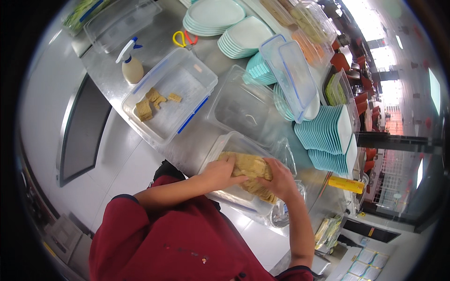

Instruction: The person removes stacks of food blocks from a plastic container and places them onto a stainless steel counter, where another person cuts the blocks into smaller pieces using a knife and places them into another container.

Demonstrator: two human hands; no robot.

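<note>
Both of my hands are inside a clear plastic tub [225, 140] at the front edge of the counter. They grip a stack of tan, spongy slices [251, 167] that look like tofu. My left hand [219, 172] holds the stack's left side, thumb pointing right across it. At the right end, my right hand [281, 177] wraps its fingers around the far side. More slices [262, 191] lie lower in the tub, partly under my hands. A second clear tub [186, 80], to the left, holds a few similar pieces [144, 109].
An open clear container [239, 109] stands beyond my tub. Pale turquoise plates [323, 130] are stacked to the right, with lids [299, 77] leaning nearby. A spray bottle [132, 68] and yellow-and-red-handled scissors [186, 40] are farther left. A yellow box [346, 184] lies right.
</note>
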